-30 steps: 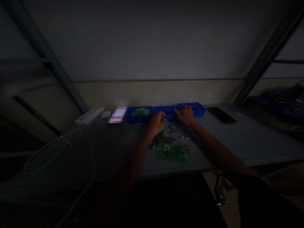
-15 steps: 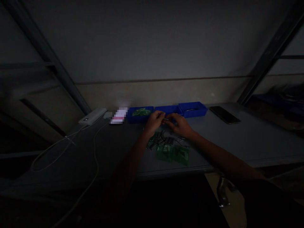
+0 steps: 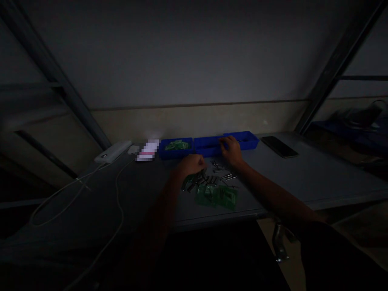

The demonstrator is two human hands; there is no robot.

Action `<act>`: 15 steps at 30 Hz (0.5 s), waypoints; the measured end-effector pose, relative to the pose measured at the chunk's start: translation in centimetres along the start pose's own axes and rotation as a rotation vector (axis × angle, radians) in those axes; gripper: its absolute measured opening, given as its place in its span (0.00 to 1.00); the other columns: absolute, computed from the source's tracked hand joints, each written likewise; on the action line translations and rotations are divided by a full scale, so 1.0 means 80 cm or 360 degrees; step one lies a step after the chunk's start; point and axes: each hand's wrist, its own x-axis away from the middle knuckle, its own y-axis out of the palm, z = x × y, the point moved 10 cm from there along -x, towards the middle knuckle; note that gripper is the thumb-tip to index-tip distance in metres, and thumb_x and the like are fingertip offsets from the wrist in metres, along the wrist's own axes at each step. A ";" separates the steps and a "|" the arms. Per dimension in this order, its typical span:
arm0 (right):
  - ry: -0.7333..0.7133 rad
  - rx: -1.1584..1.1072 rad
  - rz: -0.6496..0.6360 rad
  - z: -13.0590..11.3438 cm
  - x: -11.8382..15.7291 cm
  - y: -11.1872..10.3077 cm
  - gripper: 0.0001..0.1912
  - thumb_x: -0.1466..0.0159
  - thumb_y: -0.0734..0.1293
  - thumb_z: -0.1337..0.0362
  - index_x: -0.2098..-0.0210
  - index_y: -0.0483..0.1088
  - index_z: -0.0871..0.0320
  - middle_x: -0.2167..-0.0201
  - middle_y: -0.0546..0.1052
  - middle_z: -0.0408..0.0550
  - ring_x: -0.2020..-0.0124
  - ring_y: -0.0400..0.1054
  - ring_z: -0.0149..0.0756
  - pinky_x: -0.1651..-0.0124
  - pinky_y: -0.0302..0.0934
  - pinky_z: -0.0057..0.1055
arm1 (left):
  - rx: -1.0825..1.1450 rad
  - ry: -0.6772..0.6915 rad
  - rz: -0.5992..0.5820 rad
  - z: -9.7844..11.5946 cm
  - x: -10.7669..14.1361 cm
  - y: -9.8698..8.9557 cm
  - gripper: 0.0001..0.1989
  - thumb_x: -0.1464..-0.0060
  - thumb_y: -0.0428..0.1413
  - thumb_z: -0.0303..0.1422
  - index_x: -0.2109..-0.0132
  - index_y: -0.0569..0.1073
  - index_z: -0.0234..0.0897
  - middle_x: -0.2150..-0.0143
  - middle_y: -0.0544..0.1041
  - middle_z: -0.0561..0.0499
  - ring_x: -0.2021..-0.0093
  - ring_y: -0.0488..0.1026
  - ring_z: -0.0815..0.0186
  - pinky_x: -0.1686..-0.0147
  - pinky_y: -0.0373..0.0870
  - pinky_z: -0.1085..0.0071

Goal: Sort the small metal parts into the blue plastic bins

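My left hand (image 3: 192,164) is closed low over a pile of small metal parts (image 3: 212,180); whatever its fingers pinch is hidden. Above the middle blue tray (image 3: 207,152), my right hand (image 3: 231,149) has its fingertips drawn together, and anything between them is too dark to make out. Small green bags (image 3: 226,198) lie at the front of the pile. The left blue tray (image 3: 176,154) holds more green bags. Behind my right hand, the right blue tray (image 3: 250,142) has a thin metal piece in it.
A dark phone (image 3: 279,146) lies on the grey table (image 3: 273,182) at the right. At the left are a white device (image 3: 113,151) with long cables and a lit screen (image 3: 148,150). Slanted metal posts frame both sides.
My hands, together before, have come apart: the left moved down to the metal parts, the right went over the middle tray. The view has shifted slightly.
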 end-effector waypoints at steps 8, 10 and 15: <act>0.0117 0.0199 -0.0204 0.020 0.000 0.026 0.16 0.36 0.56 0.65 0.58 0.74 0.60 0.56 0.74 0.55 0.53 0.64 0.43 0.50 0.54 0.37 | -0.0230 0.0047 -0.0088 0.016 -0.002 0.022 0.09 0.51 0.53 0.28 0.65 0.78 0.36 0.62 0.80 0.44 0.62 0.76 0.61 0.64 0.67 0.72; 0.0088 0.0212 -0.0246 0.016 0.003 0.030 0.17 0.35 0.56 0.63 0.60 0.74 0.60 0.58 0.75 0.54 0.53 0.64 0.42 0.50 0.54 0.37 | -0.0210 0.0083 -0.0066 0.018 -0.003 0.023 0.09 0.52 0.54 0.28 0.64 0.78 0.37 0.63 0.80 0.45 0.63 0.76 0.62 0.64 0.67 0.73; 0.0058 0.0146 -0.0326 0.007 0.010 0.037 0.19 0.34 0.56 0.55 0.58 0.74 0.58 0.55 0.75 0.52 0.50 0.62 0.42 0.48 0.52 0.39 | -0.0233 0.0062 -0.0064 0.013 -0.004 0.025 0.07 0.51 0.54 0.27 0.65 0.77 0.37 0.64 0.79 0.46 0.63 0.75 0.63 0.64 0.67 0.73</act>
